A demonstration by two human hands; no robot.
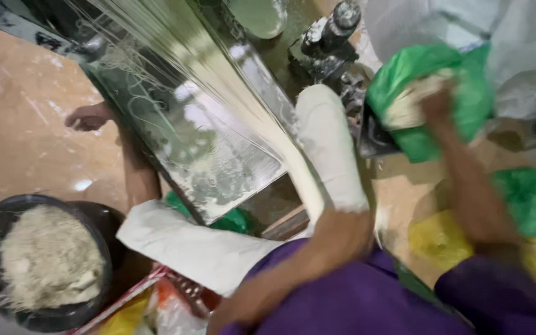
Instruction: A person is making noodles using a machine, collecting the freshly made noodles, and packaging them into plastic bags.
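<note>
Noodle strands [218,80]: pale sheet of thin strands is running down a slanted metal chute [187,142] from upper left toward frame centre, gathering into one bundle at the lower end.
Left hand [342,232]: is closing around the gathered bundle at the foot of the chute; fingers are wrapped on it, clamped together. Motion blur, so finger detail is soft.
Right hand [438,105]: is reaching up into a green plastic bag [429,99] at upper right, touching pale crumbly dough or flour inside. Cannot tell whether fingers are pinching or spread; blurred.
Progress: plenty of strands are already lying along the chute; a black tub [38,260] at lower left is sitting heaped with pale stringy material. Judging by that, a good share is done, but strands are still hanging on the chute, so more is left to gather.
Other person: a bare foot [91,116] and leg are resting on the tan floor, just left of the chute.
Nearby: white cloth-covered legs are lying between tub and chute; a dark machine part [333,37] is standing at top centre; a second green bag [531,198] is lying at right on yellow sacking.
</note>
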